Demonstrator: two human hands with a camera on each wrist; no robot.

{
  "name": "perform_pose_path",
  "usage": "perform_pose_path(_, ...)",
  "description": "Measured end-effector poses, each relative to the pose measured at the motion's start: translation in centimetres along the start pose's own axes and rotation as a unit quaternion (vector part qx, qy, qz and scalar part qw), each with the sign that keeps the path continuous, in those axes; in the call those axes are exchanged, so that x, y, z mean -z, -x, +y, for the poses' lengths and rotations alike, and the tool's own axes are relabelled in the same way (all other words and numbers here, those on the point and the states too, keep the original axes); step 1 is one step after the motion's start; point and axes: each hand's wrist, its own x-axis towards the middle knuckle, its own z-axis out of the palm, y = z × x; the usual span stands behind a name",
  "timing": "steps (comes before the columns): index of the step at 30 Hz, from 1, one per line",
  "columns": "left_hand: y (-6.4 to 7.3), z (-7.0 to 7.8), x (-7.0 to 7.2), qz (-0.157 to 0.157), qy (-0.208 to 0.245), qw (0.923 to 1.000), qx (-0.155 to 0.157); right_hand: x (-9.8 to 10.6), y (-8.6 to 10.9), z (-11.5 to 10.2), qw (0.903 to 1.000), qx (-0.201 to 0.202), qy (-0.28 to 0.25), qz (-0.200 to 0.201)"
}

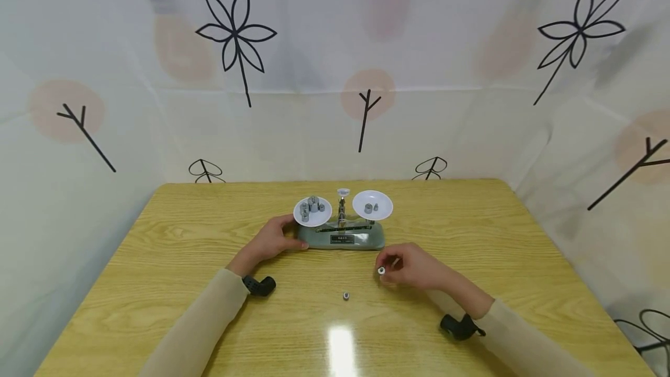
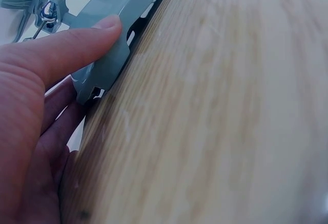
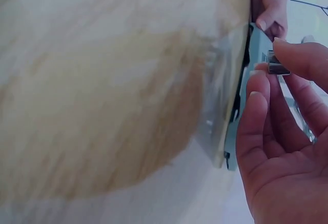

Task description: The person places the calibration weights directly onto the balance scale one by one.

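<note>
A balance scale with a grey-green base stands on the table. My left hand holds the left end of the base, with the thumb along the front and the other fingers behind. Several metal weights are in the left white pan, and two smaller ones lie in the right pan. Just in front of the base's right end, my right hand pinches a small shiny cylindrical weight between thumb and fingertips, above the table.
Another small weight stands on the wooden table in front of the scale. A patterned cloth hangs behind the table and along both sides. Each wrist wears a black camera.
</note>
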Motion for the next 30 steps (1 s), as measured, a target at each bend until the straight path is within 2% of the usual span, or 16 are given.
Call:
perform_pose_path(20, 0.1, 0.3, 0.3, -0.001, 0.007, 0.9999, 0.012, 2.7, 0.4, -0.2, 0.9993, 0.003, -0.005, 0.038)
perform_pose_path(30, 0.0, 0.4, 0.1, 0.002, 0.001, 1.0000, 0.005, 3.9, 0.8, 0.1, 0.9984, -0.015, 0.004, 0.054)
